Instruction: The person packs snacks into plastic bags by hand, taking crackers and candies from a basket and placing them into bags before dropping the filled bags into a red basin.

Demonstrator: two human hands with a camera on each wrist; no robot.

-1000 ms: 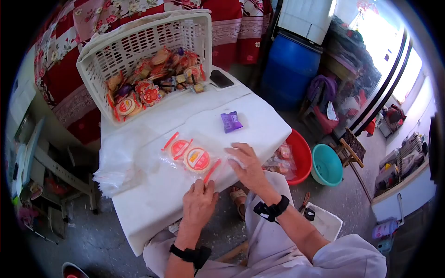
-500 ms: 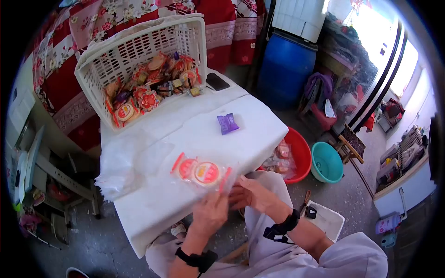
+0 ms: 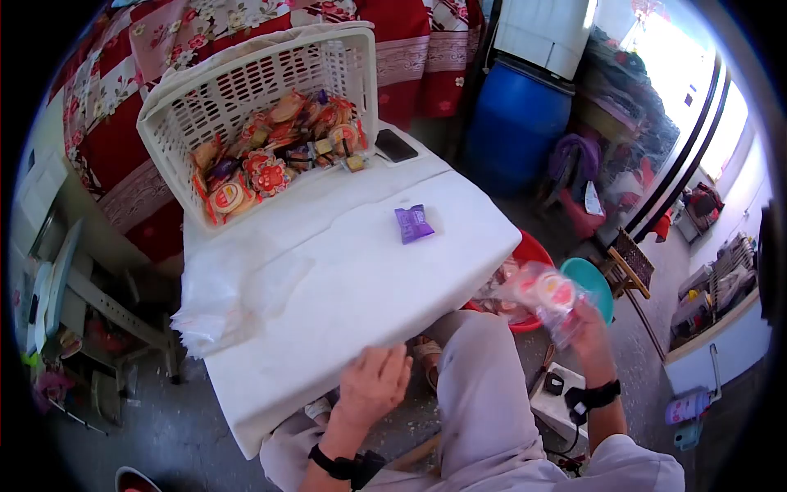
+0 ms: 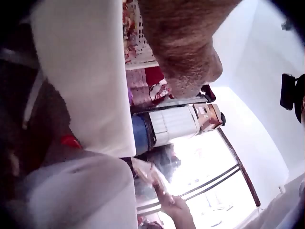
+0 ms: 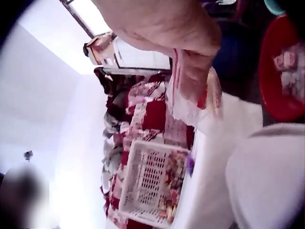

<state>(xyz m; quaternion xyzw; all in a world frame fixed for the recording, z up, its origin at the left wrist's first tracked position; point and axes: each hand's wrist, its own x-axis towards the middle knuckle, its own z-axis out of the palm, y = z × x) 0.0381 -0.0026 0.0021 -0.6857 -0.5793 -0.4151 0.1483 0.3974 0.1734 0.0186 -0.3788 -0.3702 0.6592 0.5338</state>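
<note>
The right hand (image 3: pixel 587 328) pinches the bag (image 3: pixel 552 291) near the red basin (image 5: pixel 270 71), by one end, probably to spare the biscuits pressure; the left hand (image 3: pixel 375 385), loosely curled, hangs idle by the tabletop (image 3: pixel 328 312).

A white table (image 3: pixel 352 283) carries a basket (image 3: pixel 370 98), a purple packet (image 3: pixel 414 224), plastic bags (image 3: pixel 211 302) and what looks like a phone (image 3: pixel 397 145).

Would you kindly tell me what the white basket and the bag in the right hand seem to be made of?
White basket: probably rigid moulded plastic, fairly matte, given its regular slotted walls. Bag: apparently thin, clear, glossy plastic film, since round pieces inside show through.
</note>
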